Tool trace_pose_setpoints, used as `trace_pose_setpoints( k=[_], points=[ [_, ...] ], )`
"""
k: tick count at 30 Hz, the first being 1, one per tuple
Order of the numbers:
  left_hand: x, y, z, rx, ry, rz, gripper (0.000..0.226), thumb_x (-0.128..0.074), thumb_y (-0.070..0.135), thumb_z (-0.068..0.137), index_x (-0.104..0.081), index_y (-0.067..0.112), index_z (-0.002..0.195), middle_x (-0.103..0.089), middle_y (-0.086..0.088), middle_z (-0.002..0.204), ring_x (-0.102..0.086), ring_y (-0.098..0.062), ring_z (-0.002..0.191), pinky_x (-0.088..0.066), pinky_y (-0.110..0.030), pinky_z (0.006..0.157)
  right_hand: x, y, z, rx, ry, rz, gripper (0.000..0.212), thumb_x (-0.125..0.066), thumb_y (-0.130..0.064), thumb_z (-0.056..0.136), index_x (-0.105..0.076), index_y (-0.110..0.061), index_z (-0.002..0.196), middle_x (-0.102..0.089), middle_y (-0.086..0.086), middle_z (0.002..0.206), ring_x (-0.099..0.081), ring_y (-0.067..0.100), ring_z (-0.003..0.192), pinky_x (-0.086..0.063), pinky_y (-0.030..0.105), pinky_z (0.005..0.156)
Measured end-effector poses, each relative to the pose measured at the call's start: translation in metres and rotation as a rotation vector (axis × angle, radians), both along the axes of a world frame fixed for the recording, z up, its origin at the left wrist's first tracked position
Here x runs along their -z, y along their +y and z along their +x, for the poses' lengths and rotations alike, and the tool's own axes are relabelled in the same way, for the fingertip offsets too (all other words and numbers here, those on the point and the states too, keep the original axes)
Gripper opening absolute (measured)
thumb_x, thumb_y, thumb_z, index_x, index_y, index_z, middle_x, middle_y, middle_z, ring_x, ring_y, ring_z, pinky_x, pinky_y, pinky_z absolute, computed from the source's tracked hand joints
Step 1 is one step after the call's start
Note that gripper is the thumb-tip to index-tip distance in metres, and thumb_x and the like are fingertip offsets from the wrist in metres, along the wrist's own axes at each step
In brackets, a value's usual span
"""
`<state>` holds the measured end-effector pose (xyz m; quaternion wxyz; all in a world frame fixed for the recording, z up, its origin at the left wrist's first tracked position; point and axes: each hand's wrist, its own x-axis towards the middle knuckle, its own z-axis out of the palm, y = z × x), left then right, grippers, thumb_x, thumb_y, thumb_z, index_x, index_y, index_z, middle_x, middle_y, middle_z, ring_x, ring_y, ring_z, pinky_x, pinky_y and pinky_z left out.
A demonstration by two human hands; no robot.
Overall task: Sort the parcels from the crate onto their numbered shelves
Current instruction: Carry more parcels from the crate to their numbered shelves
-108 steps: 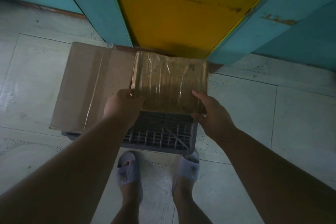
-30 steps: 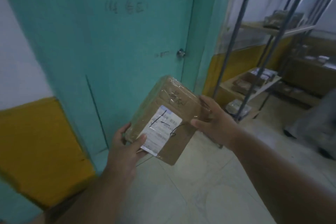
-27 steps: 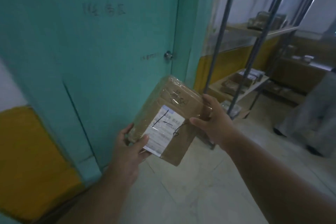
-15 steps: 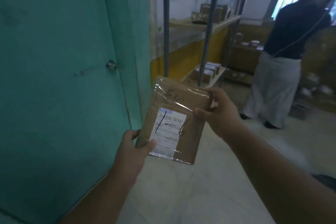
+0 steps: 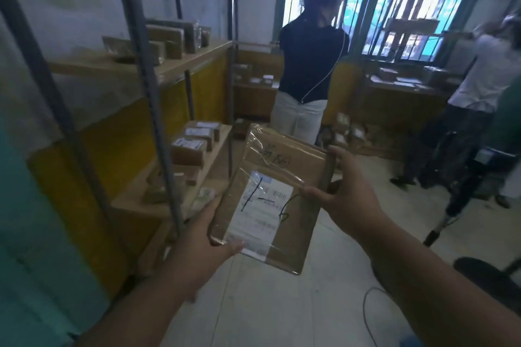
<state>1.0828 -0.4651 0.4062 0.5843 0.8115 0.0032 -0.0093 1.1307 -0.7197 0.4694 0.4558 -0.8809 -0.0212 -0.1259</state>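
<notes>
- Parcel (image 5: pixel 277 197): flat, brown, tape-wrapped, held in the air between both hands; its white label (image 5: pixel 260 213) bears the handwritten mark "1-6".
- Left hand (image 5: pixel 205 245): grips the lower left corner, thumb on top.
- Right hand (image 5: pixel 348 197): clasps the right edge.
- Shelf rack (image 5: pixel 180 65): stands to the left, stocked with parcels.

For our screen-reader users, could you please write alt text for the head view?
Two hands, left hand and right hand, hold a taped brown parcel whose label is hand-marked "1-6". A metal shelf rack with more parcels stands to the left, and a person stands ahead facing a window.
</notes>
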Motion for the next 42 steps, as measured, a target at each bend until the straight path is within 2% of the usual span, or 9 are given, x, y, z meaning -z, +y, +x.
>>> trace_pose_setpoints(
  k=[4, 7, 10, 13, 15, 19, 22, 32, 42],
  points=[
    [-0.013, -0.043, 0.088, -0.018, -0.051, -0.023, 0.069, -0.076, 0.009, 0.083, -0.043, 0.066, 0.105, -0.062, 0.036, 0.095, -0.059, 0.011, 0.089, -0.053, -0.02, 0.08, -0.016, -0.038, 0.092, -0.093, -0.056, -0.012, 0.094, -0.083, -0.029, 0.079, -0.022, -0.053, 0.146, -0.056, -0.007, 0.13, -0.067, 0.009, 0.089, -0.059, 0.024, 0.057],
    [-0.031, -0.057, 0.151, -0.112, -0.063, -0.082, 0.069, -0.076, 0.007, 0.082, -0.046, 0.062, 0.112, -0.067, 0.034, 0.1, -0.065, 0.008, 0.094, -0.056, -0.022, 0.08, -0.04, -0.049, 0.167, -0.22, -0.131, -0.063, 0.094, -0.083, -0.032, 0.078, -0.024, -0.058, 0.146, -0.045, -0.016, 0.142, -0.061, 0.011, 0.111, -0.062, 0.035, 0.081],
    [-0.046, -0.061, 0.211, -0.174, -0.101, -0.075, 0.077, -0.078, 0.012, 0.081, -0.038, 0.063, 0.122, -0.064, 0.029, 0.114, -0.063, -0.002, 0.106, -0.055, -0.036, 0.092, -0.056, -0.051, 0.243, -0.304, -0.18, -0.132, 0.087, -0.082, -0.035, 0.078, -0.03, -0.053, 0.146, -0.036, -0.021, 0.146, -0.055, 0.009, 0.118, -0.058, 0.039, 0.093],
    [-0.054, -0.057, 0.277, -0.213, -0.14, -0.05, 0.075, -0.081, 0.015, 0.079, -0.041, 0.057, 0.127, -0.066, 0.029, 0.109, -0.063, -0.004, 0.108, -0.053, -0.043, 0.096, -0.063, -0.045, 0.316, -0.33, -0.242, -0.142, 0.088, -0.083, -0.033, 0.077, -0.031, -0.051, 0.147, -0.033, -0.022, 0.147, -0.054, 0.008, 0.117, -0.056, 0.024, 0.088],
    [-0.058, -0.054, 0.322, -0.202, -0.188, -0.042, 0.072, -0.08, 0.014, 0.08, -0.045, 0.054, 0.128, -0.068, 0.031, 0.108, -0.065, 0.001, 0.103, -0.057, -0.036, 0.091, -0.064, -0.042, 0.364, -0.339, -0.288, -0.128, 0.092, -0.085, -0.031, 0.075, -0.031, -0.049, 0.148, -0.036, -0.022, 0.145, -0.054, 0.009, 0.119, -0.055, 0.02, 0.087],
    [-0.079, -0.056, 0.404, -0.181, -0.272, -0.028, 0.072, -0.077, 0.01, 0.082, -0.042, 0.064, 0.114, -0.058, 0.05, 0.098, -0.058, 0.023, 0.093, -0.051, -0.006, 0.066, -0.072, -0.043, 0.453, -0.333, -0.351, -0.061, 0.094, -0.089, -0.033, 0.07, -0.035, -0.051, 0.145, -0.041, -0.019, 0.147, -0.054, 0.012, 0.125, -0.055, 0.037, 0.098],
    [-0.097, -0.062, 0.453, -0.187, -0.302, 0.007, 0.075, -0.079, 0.016, 0.081, -0.037, 0.066, 0.118, -0.057, 0.05, 0.101, -0.057, 0.021, 0.097, -0.051, -0.009, 0.071, -0.088, -0.051, 0.505, -0.312, -0.395, -0.079, 0.096, -0.09, -0.034, 0.069, -0.035, -0.047, 0.147, -0.041, -0.016, 0.15, -0.053, 0.01, 0.126, -0.052, 0.029, 0.099],
    [-0.12, -0.117, 0.557, -0.432, -0.455, 0.147, 0.09, -0.074, 0.027, 0.086, -0.016, 0.074, 0.137, -0.052, 0.024, 0.137, -0.059, -0.001, 0.114, -0.049, -0.029, 0.094, -0.125, -0.082, 0.659, -0.602, -0.434, -0.006, 0.099, -0.088, -0.037, 0.067, -0.03, -0.056, 0.146, -0.043, -0.021, 0.146, -0.054, 0.018, 0.126, -0.058, 0.047, 0.092],
    [-0.185, -0.15, 0.596, -0.595, -0.433, 0.44, 0.074, -0.061, 0.032, 0.096, -0.018, 0.08, 0.13, -0.044, 0.032, 0.126, -0.055, 0.018, 0.098, -0.049, -0.009, 0.069, -0.189, -0.066, 0.755, -0.904, -0.493, 0.019, 0.099, -0.088, -0.045, 0.067, -0.03, -0.05, 0.147, -0.042, -0.021, 0.145, -0.052, 0.01, 0.126, -0.05, 0.042, 0.105]
  ],
)
